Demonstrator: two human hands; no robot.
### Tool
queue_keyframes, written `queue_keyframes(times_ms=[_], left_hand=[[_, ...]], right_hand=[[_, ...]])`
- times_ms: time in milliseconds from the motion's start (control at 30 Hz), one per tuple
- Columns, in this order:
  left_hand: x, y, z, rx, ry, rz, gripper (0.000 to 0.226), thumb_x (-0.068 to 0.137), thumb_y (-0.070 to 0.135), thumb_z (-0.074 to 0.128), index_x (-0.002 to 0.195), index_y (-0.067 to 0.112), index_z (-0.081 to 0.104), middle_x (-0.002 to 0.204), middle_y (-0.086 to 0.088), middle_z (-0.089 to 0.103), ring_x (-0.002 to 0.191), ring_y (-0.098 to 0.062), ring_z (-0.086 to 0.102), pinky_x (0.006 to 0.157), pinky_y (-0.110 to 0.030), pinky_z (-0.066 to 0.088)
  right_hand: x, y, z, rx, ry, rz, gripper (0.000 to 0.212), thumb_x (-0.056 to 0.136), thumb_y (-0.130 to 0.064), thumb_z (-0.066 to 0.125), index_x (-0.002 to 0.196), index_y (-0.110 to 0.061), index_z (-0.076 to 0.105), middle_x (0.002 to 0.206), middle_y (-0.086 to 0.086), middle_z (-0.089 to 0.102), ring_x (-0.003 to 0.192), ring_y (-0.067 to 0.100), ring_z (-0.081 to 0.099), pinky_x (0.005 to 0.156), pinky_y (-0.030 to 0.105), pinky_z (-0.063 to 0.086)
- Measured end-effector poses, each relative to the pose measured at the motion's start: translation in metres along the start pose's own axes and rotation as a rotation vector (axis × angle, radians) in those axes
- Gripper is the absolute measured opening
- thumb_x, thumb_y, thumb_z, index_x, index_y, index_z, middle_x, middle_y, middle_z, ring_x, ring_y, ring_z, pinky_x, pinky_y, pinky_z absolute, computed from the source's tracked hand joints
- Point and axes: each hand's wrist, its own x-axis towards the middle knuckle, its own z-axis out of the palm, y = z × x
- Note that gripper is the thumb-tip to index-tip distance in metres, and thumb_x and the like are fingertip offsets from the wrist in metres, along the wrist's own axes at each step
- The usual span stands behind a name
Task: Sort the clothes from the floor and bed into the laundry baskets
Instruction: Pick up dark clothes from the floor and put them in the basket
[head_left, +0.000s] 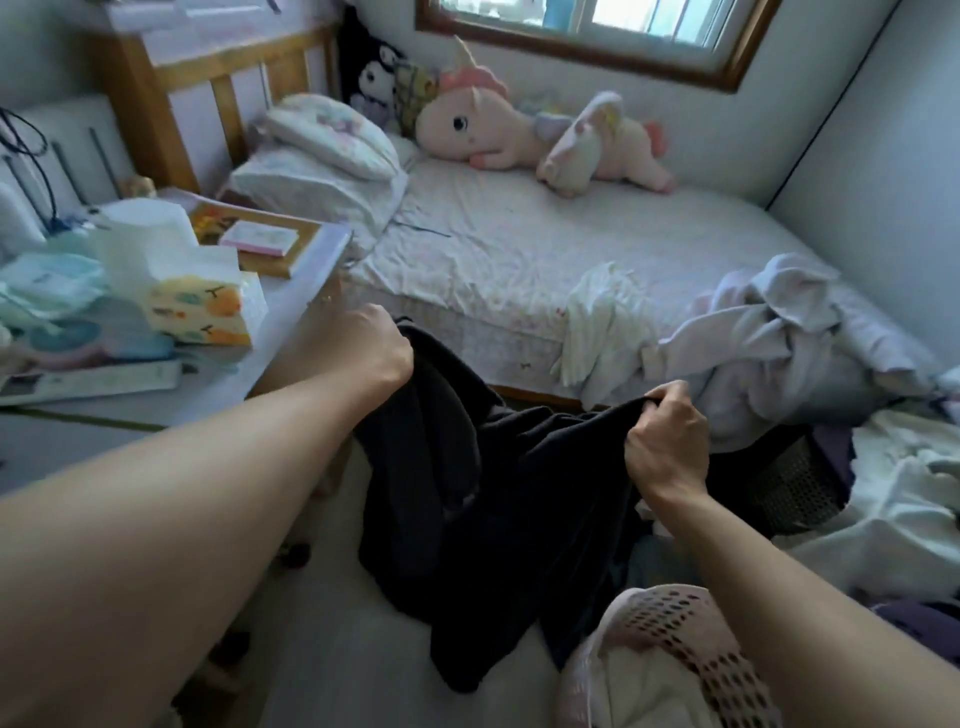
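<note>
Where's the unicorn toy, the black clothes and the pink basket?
unicorn toy (470, 127), head view, on its face.
black clothes (498, 499), head view, middle of the hanging cloth.
pink basket (691, 631), head view, on its holed rim.

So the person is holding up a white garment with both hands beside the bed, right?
Not quite: the garment is black, not white. The head view shows the left hand and right hand both gripping it beside the bed.
</note>
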Motion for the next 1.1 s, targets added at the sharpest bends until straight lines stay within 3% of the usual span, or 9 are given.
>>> queue_keyframes(times_ms=[100, 300, 433, 633, 800, 1100], left_hand=[[-0.004, 0.012, -0.047, -0.009, 0.017, -0.003, 0.036, 0.095, 0.021, 0.048, 0.124, 0.003, 0.057, 0.127, -0.017, 0.059, 0.116, -0.035, 0.057, 0.089, -0.039, 0.048], [-0.019, 0.043, -0.115, -0.055, 0.064, -0.009, 0.040, 0.094, 0.029, 0.050, 0.122, 0.002, 0.057, 0.127, -0.019, 0.058, 0.118, -0.036, 0.056, 0.091, -0.040, 0.047], [-0.025, 0.064, -0.142, -0.073, 0.068, -0.001, 0.040, 0.092, 0.015, 0.048, 0.130, 0.007, 0.055, 0.132, -0.017, 0.056, 0.121, -0.034, 0.055, 0.094, -0.041, 0.047], [-0.049, 0.094, -0.159, -0.117, 0.027, 0.048, 0.036, 0.090, 0.009, 0.046, 0.125, 0.003, 0.055, 0.130, -0.018, 0.056, 0.120, -0.033, 0.055, 0.094, -0.039, 0.047], [-0.073, 0.127, -0.167, -0.180, -0.023, 0.135, 0.041, 0.083, 0.012, 0.050, 0.123, 0.008, 0.057, 0.123, -0.018, 0.060, 0.112, -0.034, 0.059, 0.090, -0.036, 0.049], [-0.105, 0.204, -0.164, -0.388, -0.118, 0.345, 0.032, 0.076, 0.013, 0.050, 0.107, 0.006, 0.059, 0.103, -0.017, 0.065, 0.097, -0.034, 0.064, 0.085, -0.042, 0.058]], right_hand=[[0.013, -0.018, -0.038, 0.033, -0.004, 0.016, 0.018, 0.094, -0.005, 0.041, 0.105, 0.000, 0.054, 0.106, 0.030, 0.063, 0.104, 0.043, 0.059, 0.084, 0.043, 0.044], [0.037, -0.064, -0.108, 0.106, 0.043, -0.023, 0.022, 0.094, -0.005, 0.038, 0.110, 0.005, 0.050, 0.106, 0.032, 0.061, 0.103, 0.045, 0.057, 0.084, 0.043, 0.041], [0.055, -0.092, -0.159, 0.165, 0.101, -0.053, 0.023, 0.095, -0.006, 0.037, 0.109, 0.003, 0.053, 0.111, 0.026, 0.062, 0.108, 0.038, 0.056, 0.086, 0.035, 0.038], [0.081, -0.114, -0.218, 0.291, 0.174, -0.086, 0.025, 0.091, -0.006, 0.042, 0.107, -0.002, 0.061, 0.111, 0.018, 0.066, 0.107, 0.034, 0.059, 0.094, 0.036, 0.043], [0.092, -0.124, -0.263, 0.411, 0.219, -0.098, 0.021, 0.085, -0.010, 0.045, 0.095, -0.011, 0.063, 0.099, 0.015, 0.069, 0.095, 0.036, 0.065, 0.087, 0.048, 0.053], [0.094, -0.105, -0.340, 0.365, 0.338, -0.078, 0.024, 0.088, -0.005, 0.042, 0.099, -0.011, 0.062, 0.107, 0.013, 0.067, 0.103, 0.032, 0.062, 0.093, 0.042, 0.050]])
